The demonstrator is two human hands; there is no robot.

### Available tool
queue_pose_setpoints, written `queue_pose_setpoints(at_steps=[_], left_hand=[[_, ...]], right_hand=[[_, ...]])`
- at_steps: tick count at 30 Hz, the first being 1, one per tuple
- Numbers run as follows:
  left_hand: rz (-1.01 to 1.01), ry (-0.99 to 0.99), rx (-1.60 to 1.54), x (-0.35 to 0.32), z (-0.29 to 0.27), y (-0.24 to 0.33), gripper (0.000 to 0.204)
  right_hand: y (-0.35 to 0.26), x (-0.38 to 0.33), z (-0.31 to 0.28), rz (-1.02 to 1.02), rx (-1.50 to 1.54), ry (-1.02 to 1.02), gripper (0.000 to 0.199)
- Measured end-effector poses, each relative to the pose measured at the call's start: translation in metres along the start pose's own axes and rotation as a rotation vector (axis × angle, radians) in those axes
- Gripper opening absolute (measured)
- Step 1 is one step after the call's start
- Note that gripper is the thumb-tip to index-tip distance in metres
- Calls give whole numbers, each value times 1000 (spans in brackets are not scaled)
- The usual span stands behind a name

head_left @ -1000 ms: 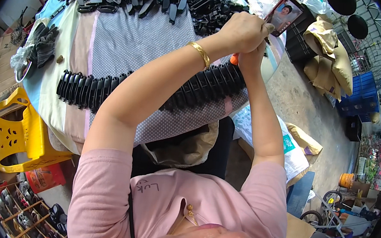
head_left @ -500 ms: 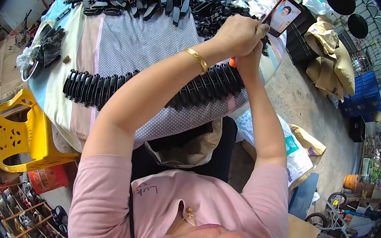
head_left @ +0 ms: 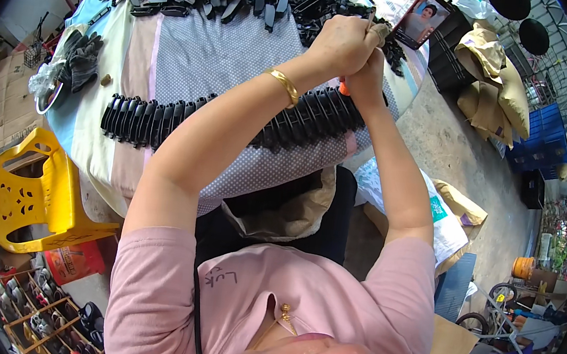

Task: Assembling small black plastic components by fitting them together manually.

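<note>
A small orange-handled tool (head_left: 342, 86) is peeking out between two hands raised over a cloth-covered table (head_left: 192, 55). The left hand (head_left: 344, 44) is curling closed over the right hand (head_left: 366, 80), whose fingers are gripping the tool. Just below, a row of black plastic parts (head_left: 157, 121) is lying along the table edge.

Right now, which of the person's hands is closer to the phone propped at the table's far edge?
Left. The left hand is clasped over the right hand, sitting higher and just beside the phone; the right hand lies below it, farther from the phone, gripping something orange.
</note>
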State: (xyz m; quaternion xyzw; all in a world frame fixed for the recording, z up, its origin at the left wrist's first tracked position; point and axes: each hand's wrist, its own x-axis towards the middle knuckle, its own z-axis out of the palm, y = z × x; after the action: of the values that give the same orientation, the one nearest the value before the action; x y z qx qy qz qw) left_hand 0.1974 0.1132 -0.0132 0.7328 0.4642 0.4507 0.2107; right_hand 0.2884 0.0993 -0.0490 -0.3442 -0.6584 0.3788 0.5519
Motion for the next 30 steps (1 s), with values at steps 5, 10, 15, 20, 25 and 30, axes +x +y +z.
queue_pose_setpoints(at_steps=[5, 10, 15, 20, 25, 30], left_hand=[[-13, 5, -109, -6, -10, 8, 37], [-107, 25, -89, -10, -14, 5, 36], [-111, 15, -129, -13, -20, -3, 36], [-76, 17, -47, -14, -17, 3, 38], [-54, 15, 87, -15, -17, 16, 39], [-63, -13, 73, -23, -34, 17, 33]], right_hand=[[3, 3, 5, -20, -18, 27, 19], [1, 3, 11, -99, -40, -7, 14], [1, 0, 19, -2, 38, -48, 12], [0, -2, 14, 21, 87, -31, 15], [-2, -7, 17, -155, 59, 91, 17], [-11, -11, 23, 52, 101, -42, 19]])
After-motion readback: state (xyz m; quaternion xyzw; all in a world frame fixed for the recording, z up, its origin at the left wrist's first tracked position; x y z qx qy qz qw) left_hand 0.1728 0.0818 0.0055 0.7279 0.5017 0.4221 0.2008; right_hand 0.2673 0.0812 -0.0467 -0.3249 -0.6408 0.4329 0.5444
